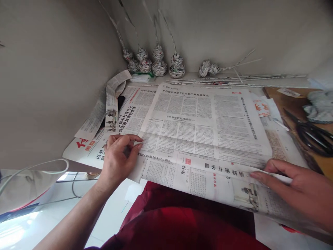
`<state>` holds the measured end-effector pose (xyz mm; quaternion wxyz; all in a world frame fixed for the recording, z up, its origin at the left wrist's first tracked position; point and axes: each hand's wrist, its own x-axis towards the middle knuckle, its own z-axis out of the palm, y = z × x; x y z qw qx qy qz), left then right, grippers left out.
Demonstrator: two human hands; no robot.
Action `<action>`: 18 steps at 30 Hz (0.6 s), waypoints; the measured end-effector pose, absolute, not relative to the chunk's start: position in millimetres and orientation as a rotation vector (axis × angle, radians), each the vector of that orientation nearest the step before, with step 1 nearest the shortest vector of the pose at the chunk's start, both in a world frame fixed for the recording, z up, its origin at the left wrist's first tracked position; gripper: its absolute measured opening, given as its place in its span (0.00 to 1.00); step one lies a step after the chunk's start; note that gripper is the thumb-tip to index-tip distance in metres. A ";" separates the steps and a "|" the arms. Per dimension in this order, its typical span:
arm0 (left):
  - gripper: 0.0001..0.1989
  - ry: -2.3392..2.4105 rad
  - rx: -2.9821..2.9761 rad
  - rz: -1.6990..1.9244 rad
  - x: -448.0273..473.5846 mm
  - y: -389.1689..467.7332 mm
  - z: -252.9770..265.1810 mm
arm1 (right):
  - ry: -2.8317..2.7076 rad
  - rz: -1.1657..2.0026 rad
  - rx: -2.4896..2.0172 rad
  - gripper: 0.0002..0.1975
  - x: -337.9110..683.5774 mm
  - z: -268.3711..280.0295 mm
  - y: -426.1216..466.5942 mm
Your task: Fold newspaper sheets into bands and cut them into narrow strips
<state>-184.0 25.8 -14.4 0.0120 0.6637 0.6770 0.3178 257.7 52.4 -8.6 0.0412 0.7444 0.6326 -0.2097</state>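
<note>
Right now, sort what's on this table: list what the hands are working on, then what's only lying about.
In hand:
- left hand, pinching the edge of the folded newspaper sheet
- right hand, pressing that sheet's near fold

Lying about:
- scissors
- woven paper gourds by the wall
- rolled paper sticks
- cut newspaper strips

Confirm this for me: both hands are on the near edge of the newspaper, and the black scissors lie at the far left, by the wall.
One thing is wrong: the scissors lie at the far right, on the brown board, not at the left by the wall. The head view shows it. The rest stands: the left hand and the right hand are both on the near edge of the newspaper.
</note>
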 end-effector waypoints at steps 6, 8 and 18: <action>0.08 2.202 2.297 0.752 -179.8 24.2 -11.3 | 1.935 -0.655 2.281 0.29 241.1 7.9 51.1; 0.09 2.208 2.371 0.730 -178.2 22.6 -9.6 | 1.960 -0.637 2.292 0.28 241.0 8.3 49.6; 0.18 1.859 2.878 0.341 -167.8 4.7 -1.2 | 2.063 -0.594 2.311 0.25 239.4 8.7 49.8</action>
